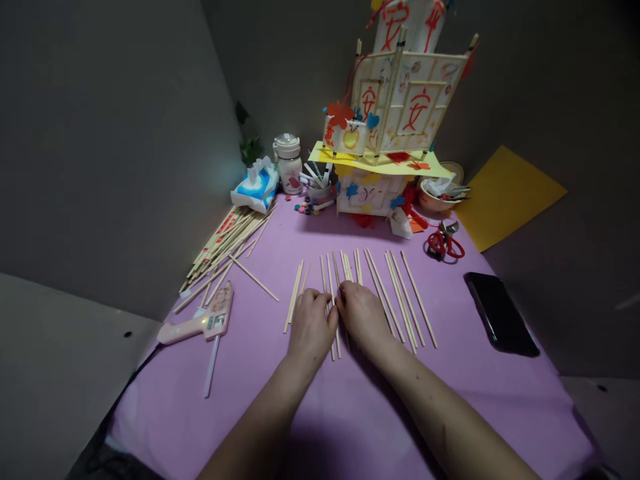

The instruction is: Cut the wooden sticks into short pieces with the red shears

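Observation:
Several thin wooden sticks (395, 293) lie side by side in a row on the purple table (300, 413). My left hand (311, 327) and my right hand (363, 313) rest next to each other on the middle sticks of that row, thumbs touching. Both hands have their fingers curled down onto the sticks, pinching or pressing them against the table. The sticks under the palms are partly hidden.
A pile of more sticks (227, 243) lies at the left, a pink glue gun (205, 323) in front of it. A black phone (500, 313) and red scissors (444, 241) sit at the right. A decorated paper lantern (395, 113), a tissue pack (256, 187) and a jar (289, 163) stand behind.

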Tool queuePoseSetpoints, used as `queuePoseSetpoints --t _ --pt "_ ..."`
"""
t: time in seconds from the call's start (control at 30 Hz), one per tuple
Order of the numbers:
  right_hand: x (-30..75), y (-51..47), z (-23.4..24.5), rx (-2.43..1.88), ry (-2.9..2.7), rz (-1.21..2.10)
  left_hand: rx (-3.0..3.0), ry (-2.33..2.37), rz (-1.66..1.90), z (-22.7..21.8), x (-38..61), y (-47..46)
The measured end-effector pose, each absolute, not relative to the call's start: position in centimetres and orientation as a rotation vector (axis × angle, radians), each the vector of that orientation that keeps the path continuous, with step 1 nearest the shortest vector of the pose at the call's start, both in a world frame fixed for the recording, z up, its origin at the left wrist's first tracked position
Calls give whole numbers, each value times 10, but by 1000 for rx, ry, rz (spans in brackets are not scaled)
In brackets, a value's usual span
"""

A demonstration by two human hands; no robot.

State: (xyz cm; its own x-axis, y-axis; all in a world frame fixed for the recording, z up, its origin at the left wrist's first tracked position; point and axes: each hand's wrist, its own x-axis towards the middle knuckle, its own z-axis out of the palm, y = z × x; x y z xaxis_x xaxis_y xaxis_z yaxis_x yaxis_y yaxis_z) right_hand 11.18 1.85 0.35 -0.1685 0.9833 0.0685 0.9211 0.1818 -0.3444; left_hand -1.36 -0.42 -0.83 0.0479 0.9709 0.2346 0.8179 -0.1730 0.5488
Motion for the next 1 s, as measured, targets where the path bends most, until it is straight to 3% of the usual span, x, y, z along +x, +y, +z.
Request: queuePoseSetpoints --t 0.13,0.27,0.4,0.63,0.8,1.0 --pt "107 21 8 -1934 -2168 351 2011 2029 898 5 -39 2" --pt "106 24 6 -1937 -2131 355 1896 2323 637 6 -63 8" --pt "108 24 3 -1895 -2025 375 1906 2274 389 2 -61 10" --pt "116 13 10 -1716 -1686 590 1952 2256 274 3 -55 10" --pt "123 -3 8 -1583 -1392 827 1705 2130 669 3 -63 14" --pt "93 -51 -1 -1403 -1110 1200 1015 1347 1357 16 -54 14"
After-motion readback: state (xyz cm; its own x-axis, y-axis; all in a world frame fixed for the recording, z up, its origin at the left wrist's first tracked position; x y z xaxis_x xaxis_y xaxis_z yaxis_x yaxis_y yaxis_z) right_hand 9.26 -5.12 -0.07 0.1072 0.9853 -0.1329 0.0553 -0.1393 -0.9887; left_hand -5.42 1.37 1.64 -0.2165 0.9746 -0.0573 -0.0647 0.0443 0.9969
